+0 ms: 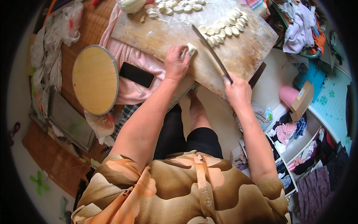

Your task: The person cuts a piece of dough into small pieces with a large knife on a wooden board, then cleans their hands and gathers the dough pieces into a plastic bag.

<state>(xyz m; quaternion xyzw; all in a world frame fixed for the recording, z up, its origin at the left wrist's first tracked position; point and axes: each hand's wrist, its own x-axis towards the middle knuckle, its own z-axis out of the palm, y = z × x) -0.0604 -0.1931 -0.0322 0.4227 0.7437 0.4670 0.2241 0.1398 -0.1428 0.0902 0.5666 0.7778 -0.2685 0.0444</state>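
My left hand [176,62] is closed around a piece of white dough [191,49] near the front edge of a floured wooden board [149,37]. In my right hand [238,91] is the handle of a long knife [212,51]. Its blade slants up and left over the board, to the right of the dough. Beyond the blade, small cut dough pieces [228,30] lie in rows. More dough pieces [175,6] sit at the far edge, beside a larger pale lump [130,4] that the picture's rim partly cuts off.
Left of the board, a black phone [137,74] lies on a pink towel [128,96]. Next to it is a round wooden disc [95,80] with a grey rim. At right stand a pink container [288,95], a cardboard box [302,100] and open compartments of clothes [286,132].
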